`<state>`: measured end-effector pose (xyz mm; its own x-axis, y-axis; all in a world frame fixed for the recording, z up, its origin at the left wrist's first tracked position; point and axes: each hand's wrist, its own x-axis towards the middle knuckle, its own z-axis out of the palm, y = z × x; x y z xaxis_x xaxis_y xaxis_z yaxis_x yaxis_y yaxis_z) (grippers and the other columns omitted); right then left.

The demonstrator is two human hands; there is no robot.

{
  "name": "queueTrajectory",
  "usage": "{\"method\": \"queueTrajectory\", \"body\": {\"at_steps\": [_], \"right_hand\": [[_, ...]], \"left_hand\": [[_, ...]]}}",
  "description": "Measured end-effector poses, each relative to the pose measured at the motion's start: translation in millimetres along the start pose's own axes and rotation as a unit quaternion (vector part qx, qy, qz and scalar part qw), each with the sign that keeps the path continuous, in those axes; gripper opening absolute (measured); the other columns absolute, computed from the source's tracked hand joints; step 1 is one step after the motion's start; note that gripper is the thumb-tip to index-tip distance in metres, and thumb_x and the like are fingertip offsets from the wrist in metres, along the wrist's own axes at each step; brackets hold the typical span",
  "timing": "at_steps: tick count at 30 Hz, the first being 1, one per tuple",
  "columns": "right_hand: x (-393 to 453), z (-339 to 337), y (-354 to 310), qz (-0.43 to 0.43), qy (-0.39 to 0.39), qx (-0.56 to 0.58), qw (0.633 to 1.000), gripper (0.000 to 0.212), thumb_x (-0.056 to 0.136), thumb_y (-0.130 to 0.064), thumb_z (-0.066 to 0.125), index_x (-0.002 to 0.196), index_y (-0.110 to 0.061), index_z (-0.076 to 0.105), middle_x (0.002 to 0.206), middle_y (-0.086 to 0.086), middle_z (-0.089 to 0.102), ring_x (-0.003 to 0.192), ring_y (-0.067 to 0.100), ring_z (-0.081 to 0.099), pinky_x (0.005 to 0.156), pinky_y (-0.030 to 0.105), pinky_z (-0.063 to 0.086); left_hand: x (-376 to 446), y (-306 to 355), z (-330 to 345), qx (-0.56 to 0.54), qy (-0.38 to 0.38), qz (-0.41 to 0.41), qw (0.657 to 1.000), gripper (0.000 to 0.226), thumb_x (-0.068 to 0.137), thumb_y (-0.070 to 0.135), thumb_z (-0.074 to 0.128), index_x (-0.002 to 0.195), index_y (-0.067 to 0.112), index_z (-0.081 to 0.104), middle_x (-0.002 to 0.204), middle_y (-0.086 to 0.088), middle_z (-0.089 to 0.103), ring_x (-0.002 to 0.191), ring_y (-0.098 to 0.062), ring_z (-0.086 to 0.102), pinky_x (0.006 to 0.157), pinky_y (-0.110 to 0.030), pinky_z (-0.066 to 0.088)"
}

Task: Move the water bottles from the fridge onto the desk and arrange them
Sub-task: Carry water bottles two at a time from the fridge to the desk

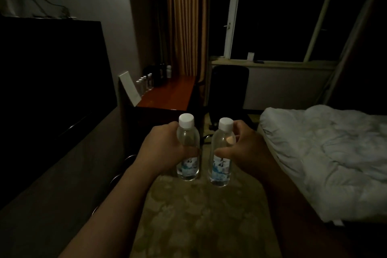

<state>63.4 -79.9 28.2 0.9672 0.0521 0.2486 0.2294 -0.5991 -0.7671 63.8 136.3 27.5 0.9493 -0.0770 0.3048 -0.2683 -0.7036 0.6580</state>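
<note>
Holding one water bottle apiece, the two hands sit side by side at the centre of the frame, above a patterned carpet (pixel 199 216). The left hand (pixel 161 151) wraps round the middle of the left bottle (pixel 187 148), and its palm hides most of the label; only the label's right edge shows. The right hand (pixel 245 148) grasps the right bottle (pixel 221 153) from the side, thumb across the front just above the label, one fingertip showing through the clear plastic. Both bottles stand upright, long axes vertical, white caps pointing to the top of the frame, bases clear of any surface and close together without touching. The label print is too small and dim to read.

The room is dark, and much is lost in it. A wooden desk (pixel 169 96) lies in the middle distance, left of centre, with a row of small bottles (pixel 144 84) along its left edge, only their white caps plain to see. Dark shapes behind them cannot be made out. A white board (pixel 129 88) leans at the desk's near left corner. A black chair (pixel 228 90) stands just right of the desk, half merged with shadow. A large black screen (pixel 52 73) fills the left, and a bed with rumpled white bedding (pixel 324 153) is cut off at the right edge.
</note>
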Motion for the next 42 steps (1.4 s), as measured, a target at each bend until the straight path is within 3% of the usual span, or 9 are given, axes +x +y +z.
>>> {"method": "queueTrajectory", "body": {"at_steps": [7,10,14,19,25,30,34,37,42], "right_hand": [[166,14,26,0.03,0.043,0.018,0.998,0.058,0.065,-0.02,0.088,0.111,-0.026,0.053,0.099,-0.007,0.062,0.09,0.011,0.063,0.071,0.036,0.061],[229,16,48,0.04,0.046,0.018,0.998,0.057,0.066,-0.02,0.087,0.109,-0.028,0.052,0.1,-0.008,0.062,0.094,0.014,0.064,0.069,0.031,0.059],[314,17,87,0.034,0.035,0.024,0.999,0.056,0.069,-0.019,0.086,0.111,-0.029,0.051,0.106,-0.005,0.062,0.097,0.014,0.061,0.061,0.017,0.045],[435,11,142,0.02,0.008,0.039,0.999,0.058,0.068,-0.021,0.086,0.114,-0.028,0.052,0.106,-0.008,0.061,0.097,0.011,0.061,0.063,0.017,0.046],[590,-4,186,-0.003,-0.039,0.019,0.999,0.068,0.069,-0.02,0.086,0.126,-0.027,0.049,0.122,-0.001,0.06,0.112,0.018,0.06,0.084,0.033,0.056],[691,5,214,-0.029,-0.061,0.006,0.998,0.066,0.07,-0.019,0.086,0.124,-0.026,0.049,0.124,0.001,0.059,0.115,0.021,0.058,0.083,0.03,0.053],[767,27,233,-0.043,-0.08,0.012,0.996,0.065,0.068,-0.021,0.087,0.12,-0.029,0.049,0.116,-0.005,0.06,0.108,0.016,0.059,0.075,0.02,0.049],[822,45,244,-0.054,-0.096,0.022,0.994,0.063,0.068,-0.021,0.087,0.115,-0.032,0.048,0.106,-0.011,0.056,0.1,0.01,0.056,0.065,0.012,0.042],[926,85,254,-0.073,-0.134,0.016,0.988,0.069,0.068,-0.023,0.087,0.124,-0.029,0.048,0.118,-0.006,0.058,0.108,0.014,0.057,0.071,0.017,0.046]], "left_hand": [[185,-47,24,0.018,-0.043,0.032,0.998,0.066,0.056,0.063,0.077,0.108,0.026,0.062,0.103,0.009,0.068,0.096,-0.013,0.065,0.081,-0.043,0.059],[249,-62,41,0.013,-0.045,0.037,0.998,0.076,0.048,0.074,0.065,0.108,0.027,0.062,0.101,0.01,0.068,0.094,-0.012,0.066,0.079,-0.043,0.059],[336,-82,70,0.01,-0.043,0.036,0.998,0.055,0.063,0.054,0.079,0.108,0.026,0.063,0.099,0.01,0.068,0.092,-0.009,0.066,0.078,-0.042,0.06],[449,-93,115,0.012,-0.01,0.017,1.0,0.055,0.06,0.055,0.077,0.106,0.028,0.064,0.097,0.011,0.069,0.09,-0.005,0.066,0.077,-0.038,0.06],[586,-97,158,0.022,0.009,-0.03,0.999,0.057,0.059,0.054,0.075,0.107,0.026,0.064,0.098,0.01,0.068,0.091,-0.007,0.066,0.079,-0.038,0.06],[672,-123,182,0.034,0.03,-0.063,0.997,0.065,0.05,0.072,0.068,0.101,0.031,0.063,0.095,0.011,0.069,0.087,-0.006,0.067,0.075,-0.037,0.061],[735,-153,191,0.039,0.046,-0.093,0.994,0.055,0.057,0.063,0.072,0.099,0.028,0.063,0.093,0.01,0.068,0.086,-0.007,0.066,0.076,-0.038,0.06],[782,-181,196,0.045,0.053,-0.103,0.992,0.067,0.049,0.071,0.063,0.1,0.028,0.063,0.094,0.01,0.068,0.088,-0.008,0.066,0.077,-0.039,0.06],[869,-243,200,0.037,0.066,-0.137,0.988,0.059,0.056,0.06,0.075,0.104,0.027,0.061,0.098,0.01,0.066,0.091,-0.008,0.065,0.08,-0.036,0.059]]}}
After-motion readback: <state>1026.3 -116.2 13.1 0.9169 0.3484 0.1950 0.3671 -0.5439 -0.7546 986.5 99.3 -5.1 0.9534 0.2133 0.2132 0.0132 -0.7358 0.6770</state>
